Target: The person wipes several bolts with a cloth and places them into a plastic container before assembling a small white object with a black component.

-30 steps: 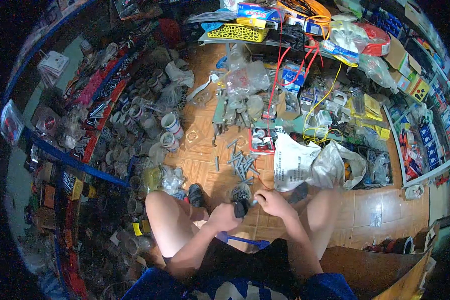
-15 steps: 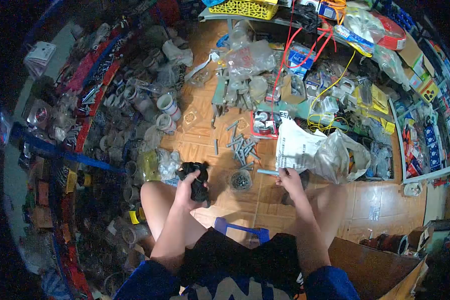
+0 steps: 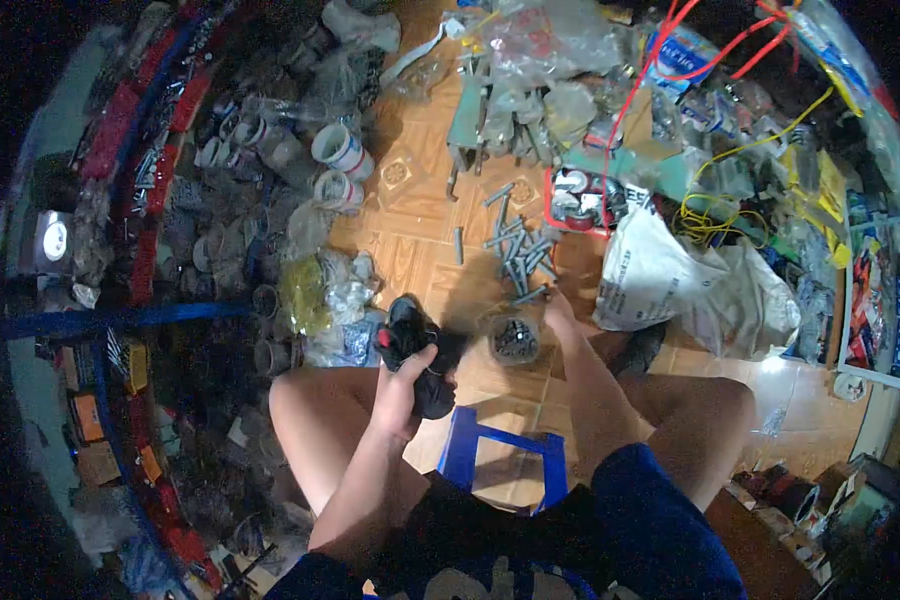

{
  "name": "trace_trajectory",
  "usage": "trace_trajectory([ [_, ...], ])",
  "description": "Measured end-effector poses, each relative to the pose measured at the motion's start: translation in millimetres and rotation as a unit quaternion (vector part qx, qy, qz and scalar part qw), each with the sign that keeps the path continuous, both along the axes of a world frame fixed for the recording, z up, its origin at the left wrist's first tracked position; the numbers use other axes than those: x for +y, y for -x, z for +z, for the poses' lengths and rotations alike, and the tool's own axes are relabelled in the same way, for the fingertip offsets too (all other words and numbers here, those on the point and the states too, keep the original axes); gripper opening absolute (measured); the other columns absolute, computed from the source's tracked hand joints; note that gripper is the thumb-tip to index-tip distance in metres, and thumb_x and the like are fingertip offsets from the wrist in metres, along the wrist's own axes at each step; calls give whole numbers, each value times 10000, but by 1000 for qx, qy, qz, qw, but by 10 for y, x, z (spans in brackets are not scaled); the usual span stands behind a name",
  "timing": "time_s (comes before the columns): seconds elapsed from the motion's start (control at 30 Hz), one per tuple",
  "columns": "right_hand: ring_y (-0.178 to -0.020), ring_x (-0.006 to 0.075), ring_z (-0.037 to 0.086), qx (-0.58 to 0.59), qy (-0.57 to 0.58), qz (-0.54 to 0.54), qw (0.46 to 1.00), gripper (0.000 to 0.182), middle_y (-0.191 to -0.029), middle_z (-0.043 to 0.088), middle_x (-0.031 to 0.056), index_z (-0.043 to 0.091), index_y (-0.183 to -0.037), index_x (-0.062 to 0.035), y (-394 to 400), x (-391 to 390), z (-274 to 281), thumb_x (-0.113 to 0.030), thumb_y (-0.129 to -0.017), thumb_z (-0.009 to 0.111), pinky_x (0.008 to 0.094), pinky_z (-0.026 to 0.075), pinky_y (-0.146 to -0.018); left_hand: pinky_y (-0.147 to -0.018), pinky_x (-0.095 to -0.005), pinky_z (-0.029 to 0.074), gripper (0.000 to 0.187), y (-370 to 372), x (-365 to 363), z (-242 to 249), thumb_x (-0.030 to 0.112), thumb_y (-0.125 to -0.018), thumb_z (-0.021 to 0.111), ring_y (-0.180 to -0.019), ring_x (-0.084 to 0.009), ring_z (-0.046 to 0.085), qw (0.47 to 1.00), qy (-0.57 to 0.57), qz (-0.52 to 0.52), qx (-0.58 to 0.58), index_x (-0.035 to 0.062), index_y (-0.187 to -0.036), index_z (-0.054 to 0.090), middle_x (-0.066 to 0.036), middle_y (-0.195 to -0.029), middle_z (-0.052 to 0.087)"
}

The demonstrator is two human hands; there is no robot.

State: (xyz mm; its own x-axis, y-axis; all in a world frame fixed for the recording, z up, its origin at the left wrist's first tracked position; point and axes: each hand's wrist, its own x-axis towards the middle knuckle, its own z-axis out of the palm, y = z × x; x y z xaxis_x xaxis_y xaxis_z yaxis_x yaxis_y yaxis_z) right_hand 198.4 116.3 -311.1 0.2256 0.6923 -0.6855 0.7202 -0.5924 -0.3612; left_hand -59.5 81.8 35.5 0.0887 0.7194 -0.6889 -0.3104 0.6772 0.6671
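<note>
My left hand (image 3: 407, 398) is wrapped round a black tool (image 3: 410, 340) with a small red spot, shaped somewhat like a compact drill, held above the floor between my knees. My right hand (image 3: 562, 316) reaches to the near edge of a pile of short grey rods (image 3: 515, 250). Its fingertips are blurred right at the end of the nearest rod (image 3: 531, 296), and I cannot tell whether they grip it. A clear round tub (image 3: 514, 341) of small dark parts stands between my hands. One single rod (image 3: 458, 246) lies apart, left of the pile.
White buckets (image 3: 341, 150) and plastic bags (image 3: 345, 290) crowd the left side. A white sack (image 3: 650, 270) lies to the right, behind it a red tray of casters (image 3: 582, 198). A blue stool frame (image 3: 515, 437) is below me. Yellow cord (image 3: 715, 225) tangles at the right.
My right hand has moved from beside the sack to the rod pile; the rod it held is no longer distinct. My left hand still holds the black tool, now turned. The camera view has shifted.
</note>
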Motion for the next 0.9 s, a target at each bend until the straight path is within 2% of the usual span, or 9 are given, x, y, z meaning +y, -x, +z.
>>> trace_trajectory([
  [0.03, -963, 326, 624, 17, 44, 23, 999, 284, -1113, 634, 180, 593, -1158, -70, 23, 51, -75, -210, -922, 518, 424, 497, -819, -589, -350, 543, 301, 46, 24, -80, 205, -870, 663, -665, -213, 643, 1000, -5, 0, 11, 17, -1078, 554, -112, -837, 639],
  [0.17, -911, 345, 624, 44, 13, 28, 999, 282, -1031, 632, 188, 591, -1142, -53, 146, 218, -174, -201, -910, 529, 435, 495, -784, -604, -359, 552, 328, 1, 161, -52, 237, -866, 676, -675, -213, 648, 998, 19, 36, 40, 11, -1073, 558, -120, -849, 641],
  [0.23, -886, 354, 624, 32, -52, 13, 998, 281, -990, 631, 192, 590, -1134, -44, 221, 207, -109, -196, -904, 534, 440, 493, -767, -607, -357, 552, 314, 3, 198, -102, 218, -871, 672, -682, -212, 650, 999, 41, 22, 24, 6, -1073, 558, -120, -858, 642],
  [0.33, -847, 368, 625, 33, -276, -12, 961, 281, -928, 629, 198, 589, -1122, -32, 389, 18, 236, -189, -895, 543, 448, 491, -741, -614, -353, 552, 284, -16, 187, -179, 184, -882, 656, -694, -211, 653, 999, 37, 14, 6, -2, -1073, 558, -119, -868, 643],
  [0.37, -834, 373, 625, 62, -316, -11, 947, 280, -908, 628, 200, 588, -1118, -28, 445, -75, 375, -187, -892, 545, 450, 490, -732, -616, -351, 552, 272, -27, 169, -206, 172, -887, 650, -698, -211, 655, 999, 31, 14, 1, -4, -1073, 559, -118, -871, 643],
  [0.47, -796, 387, 625, 171, -255, 35, 951, 280, -846, 627, 206, 587, -1106, -15, 624, -406, 489, -180, -883, 553, 458, 488, -706, -624, -345, 550, 242, -77, 125, -168, 151, -900, 631, -704, -205, 656, 998, 45, 38, 21, -6, -1071, 561, -111, -865, 642],
  [0.53, -832, 400, 623, 207, -184, 64, 959, 281, -879, 626, 219, 584, -1111, -22, 752, -607, 74, -177, -879, 551, 472, 484, -725, -631, -339, 547, 274, -47, 93, -166, 170, -892, 647, -705, -204, 655, 998, 52, 25, 20, -5, -1083, 561, -107, -873, 643],
  [0.7, -818, 385, 626, 121, -95, 149, 977, 277, -873, 633, 201, 591, -1107, -28, 871, -669, -486, -180, -878, 555, 464, 484, -719, -664, -340, 549, 317, -64, 44, -173, 151, -869, 676, -748, -201, 654, 997, 70, 26, 26, -2, -1117, 551, -99, -940, 639],
  [0.9, -800, 367, 629, 40, -79, 179, 980, 272, -865, 642, 180, 599, -1103, -36, 966, -703, -853, -183, -877, 560, 455, 484, -712, -712, -343, 532, 362, -154, 92, -181, 141, -869, 675, -784, -201, 642, 996, 72, -3, 43, -2, -1169, 531, -105, -970, 637],
])
